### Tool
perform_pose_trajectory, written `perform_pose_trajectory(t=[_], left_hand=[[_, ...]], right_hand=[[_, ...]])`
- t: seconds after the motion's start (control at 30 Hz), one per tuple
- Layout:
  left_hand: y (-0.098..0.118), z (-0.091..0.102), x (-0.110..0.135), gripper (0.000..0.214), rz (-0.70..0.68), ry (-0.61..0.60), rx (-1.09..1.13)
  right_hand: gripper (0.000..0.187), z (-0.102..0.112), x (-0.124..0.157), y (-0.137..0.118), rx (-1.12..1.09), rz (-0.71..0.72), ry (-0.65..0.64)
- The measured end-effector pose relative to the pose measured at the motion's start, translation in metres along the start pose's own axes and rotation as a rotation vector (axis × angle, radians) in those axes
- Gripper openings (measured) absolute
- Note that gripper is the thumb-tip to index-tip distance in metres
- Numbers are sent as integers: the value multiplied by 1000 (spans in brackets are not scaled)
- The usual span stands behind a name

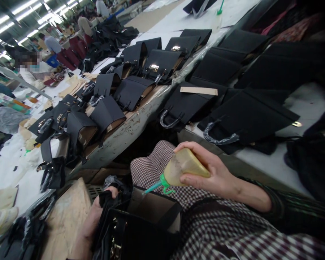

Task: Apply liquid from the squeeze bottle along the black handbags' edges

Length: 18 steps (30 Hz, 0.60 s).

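My right hand point(216, 173) is wrapped round a yellowish squeeze bottle point(182, 167), probably of glue, tilted with its green nozzle pointing down to the left. The nozzle tip is at the upper inside edge of a black handbag point(151, 231) on my lap. The bag's mouth is open and shows a brown lining; gold-coloured hardware sits on its front. At the bag's left side, my left hand point(105, 198) is closed on bunched black material of the bag. Part of that hand is hidden behind the material.
Rows of black handbags point(135, 92) stand on the white table at left. More black bags point(246, 119) lie on the right-hand surface, one bearing a beige strip point(199, 90). A wooden board point(67, 220) is at lower left. Other people point(34, 72) are farther back.
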State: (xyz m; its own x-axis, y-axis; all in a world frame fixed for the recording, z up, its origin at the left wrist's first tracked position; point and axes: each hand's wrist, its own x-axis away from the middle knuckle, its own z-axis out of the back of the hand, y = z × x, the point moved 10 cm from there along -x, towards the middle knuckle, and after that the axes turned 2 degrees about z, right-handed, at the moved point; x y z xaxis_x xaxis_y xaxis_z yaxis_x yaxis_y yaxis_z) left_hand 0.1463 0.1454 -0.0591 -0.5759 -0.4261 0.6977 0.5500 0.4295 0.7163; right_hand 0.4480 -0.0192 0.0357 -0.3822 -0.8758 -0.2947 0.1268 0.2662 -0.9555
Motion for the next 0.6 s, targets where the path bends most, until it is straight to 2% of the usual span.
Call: perform_pose_trajectory(t=[0.1,0.33,0.6], left_hand=[[6,1,-17,39,-34,43,62],[4,-15,-52,47,27,39,28],[16,-22,-62,37,-32,80,-37]], right_hand=[[53,-5,-2,5,118,57,-40],[62,-8,-10,25,278,154,-64],[63,-11,-18,37,369,205,-105]])
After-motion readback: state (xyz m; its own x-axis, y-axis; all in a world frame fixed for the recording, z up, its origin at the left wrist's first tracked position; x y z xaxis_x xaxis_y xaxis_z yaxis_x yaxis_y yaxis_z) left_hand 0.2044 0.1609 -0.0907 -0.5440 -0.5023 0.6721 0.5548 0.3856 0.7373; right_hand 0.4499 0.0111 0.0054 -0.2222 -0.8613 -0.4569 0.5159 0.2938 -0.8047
